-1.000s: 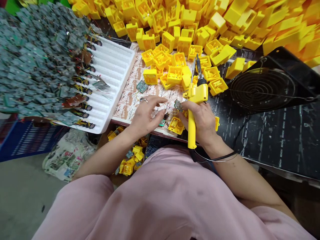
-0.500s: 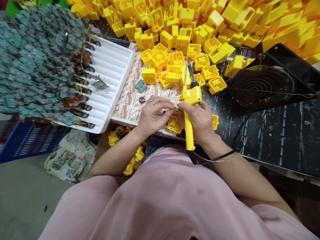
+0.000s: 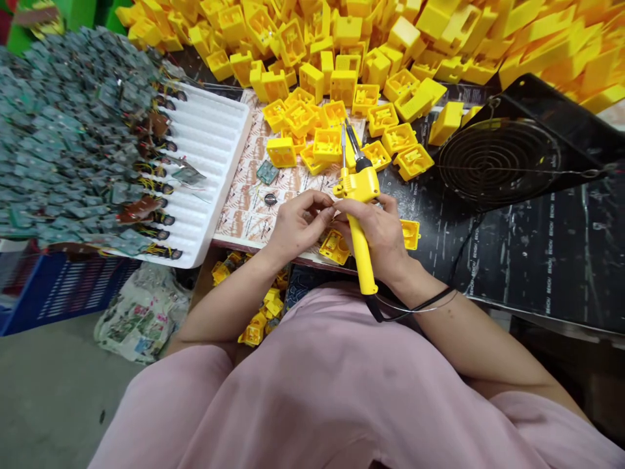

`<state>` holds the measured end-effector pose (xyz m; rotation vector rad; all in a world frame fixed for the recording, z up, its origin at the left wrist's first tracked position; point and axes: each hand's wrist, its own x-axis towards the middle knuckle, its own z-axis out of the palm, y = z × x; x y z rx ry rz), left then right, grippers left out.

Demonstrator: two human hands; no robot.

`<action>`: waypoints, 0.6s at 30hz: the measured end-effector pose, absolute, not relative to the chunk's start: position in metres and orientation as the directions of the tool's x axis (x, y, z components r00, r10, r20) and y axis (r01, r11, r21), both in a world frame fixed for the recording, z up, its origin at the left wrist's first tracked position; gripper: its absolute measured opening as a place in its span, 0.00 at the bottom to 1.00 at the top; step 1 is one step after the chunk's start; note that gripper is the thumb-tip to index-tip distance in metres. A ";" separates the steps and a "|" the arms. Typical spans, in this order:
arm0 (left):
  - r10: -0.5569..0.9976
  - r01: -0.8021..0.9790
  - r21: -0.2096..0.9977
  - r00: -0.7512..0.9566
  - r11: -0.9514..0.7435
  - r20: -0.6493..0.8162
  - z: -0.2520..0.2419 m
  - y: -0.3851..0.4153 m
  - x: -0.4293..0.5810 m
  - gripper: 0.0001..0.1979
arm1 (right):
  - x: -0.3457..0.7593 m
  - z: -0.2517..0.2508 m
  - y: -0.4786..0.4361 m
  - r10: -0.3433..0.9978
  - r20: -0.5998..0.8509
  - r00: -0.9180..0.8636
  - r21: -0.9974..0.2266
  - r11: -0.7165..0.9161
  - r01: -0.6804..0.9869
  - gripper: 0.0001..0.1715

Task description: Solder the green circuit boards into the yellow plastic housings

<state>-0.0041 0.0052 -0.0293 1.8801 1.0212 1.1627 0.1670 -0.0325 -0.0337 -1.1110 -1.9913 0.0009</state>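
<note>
My right hand [image 3: 378, 234] is closed around a yellow soldering iron [image 3: 362, 244] with a pistol-like body and a thin feed tube beside its tip, which points away from me. My left hand [image 3: 300, 225] has its thumb and fingers pinched together, meeting my right fingertips; whatever lies in the pinch is too small to make out. Just below the fingertips, at the table's front edge, is an open yellow plastic case [image 3: 334, 247]. Another yellow case [image 3: 411, 234] lies right of my right hand. A small green circuit board [image 3: 267, 172] and a round black part [image 3: 270, 199] rest beyond my left hand.
On the left a white ridged foam tray [image 3: 215, 124] carries a heap of circuit boards [image 3: 83, 130] with wires. Yellow cases [image 3: 293, 78] pile across the back. A black fan [image 3: 498, 159] stands at right. Below the table edge are more yellow parts [image 3: 256, 326] and a blue crate [image 3: 83, 286].
The view has shifted slightly, so most table items appear further left. My left fingers have curled in more, and both hands stay together with the soldering iron still in my right.
</note>
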 end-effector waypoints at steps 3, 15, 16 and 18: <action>0.896 0.235 0.891 0.321 -0.388 0.306 -0.030 0.007 -0.005 0.20 | 0.165 -0.035 -0.032 0.716 0.651 -0.252 -0.374 0.591 0.714 0.17; 0.916 0.236 0.938 0.368 -0.256 0.157 -0.019 0.008 -0.010 0.15 | 0.208 -0.008 -0.057 0.743 0.646 -0.175 -0.354 0.494 0.794 0.19; 0.910 0.237 0.936 0.383 -0.261 0.157 -0.017 0.009 -0.010 0.14 | 0.215 -0.004 -0.061 0.736 0.656 -0.167 -0.362 0.502 0.785 0.19; 0.896 0.235 0.939 0.422 -0.253 0.136 -0.015 0.012 -0.010 0.13 | 0.228 0.001 -0.069 0.725 0.671 -0.158 -0.377 0.516 0.769 0.18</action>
